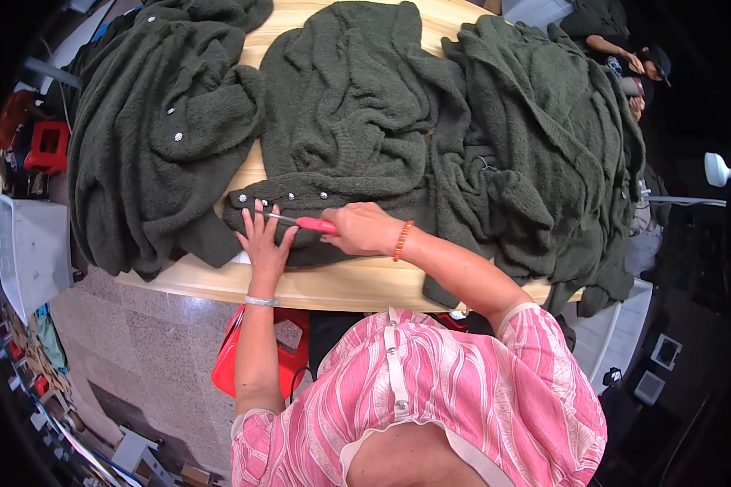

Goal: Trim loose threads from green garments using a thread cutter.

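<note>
A dark green knitted cardigan (pixel 349 97) lies in the middle of the wooden table, with a row of shiny round buttons (pixel 291 196) along its near edge. My left hand (pixel 262 245) rests on that edge, fingers spread, its fingertips beside the buttons at the left end. In my right hand (pixel 364 228) is a red-handled tool (pixel 315 225) with a thin metal shaft. The shaft points left and its tip reaches the fingers of my left hand, close to a button. Exactly what the tip touches is too small to tell.
More dark green knitwear is heaped at the left (pixel 162 146) and at the right (pixel 552 146) of the wooden table (pixel 341 286). A red stool (pixel 288 357) stands under the near edge, a white bin (pixel 34 252) at the left. Another person (pixel 625 61) sits at the far right.
</note>
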Demonstrator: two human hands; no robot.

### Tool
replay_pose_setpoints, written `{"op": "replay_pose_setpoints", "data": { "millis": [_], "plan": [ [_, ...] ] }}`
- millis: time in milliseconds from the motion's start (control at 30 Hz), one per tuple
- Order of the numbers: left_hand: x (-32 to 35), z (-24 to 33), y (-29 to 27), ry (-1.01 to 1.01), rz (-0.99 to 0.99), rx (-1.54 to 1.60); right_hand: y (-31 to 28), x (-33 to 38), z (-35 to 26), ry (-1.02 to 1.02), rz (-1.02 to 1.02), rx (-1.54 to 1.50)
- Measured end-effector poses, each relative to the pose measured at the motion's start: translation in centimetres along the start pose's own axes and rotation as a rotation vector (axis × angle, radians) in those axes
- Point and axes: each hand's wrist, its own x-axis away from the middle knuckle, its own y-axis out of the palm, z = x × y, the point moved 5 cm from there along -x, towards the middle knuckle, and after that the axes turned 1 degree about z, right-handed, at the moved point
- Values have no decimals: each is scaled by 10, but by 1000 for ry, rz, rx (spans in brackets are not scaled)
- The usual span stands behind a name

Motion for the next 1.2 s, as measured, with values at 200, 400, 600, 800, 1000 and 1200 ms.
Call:
{"op": "replay_pose_setpoints", "data": {
  "millis": [200,400,600,800,1000,1200],
  "plan": [
    [-10,-32,-44,-380,363,575,-19,57,85,254,465,-40],
    [-26,-77,-15,-443,167,624,-8,25,111,375,310,-157],
    [-90,-37,-160,-294,650,847,-77,57,124,162,641,-490],
    [-104,77,-306,242,1000,1251,-162,106,81,11,781,-661],
    [-27,194,-191,659,96,603,-102,159,144,305,608,-320],
    [62,166,-38,210,-310,685,-78,170,132,442,381,-191]
  ]
}}
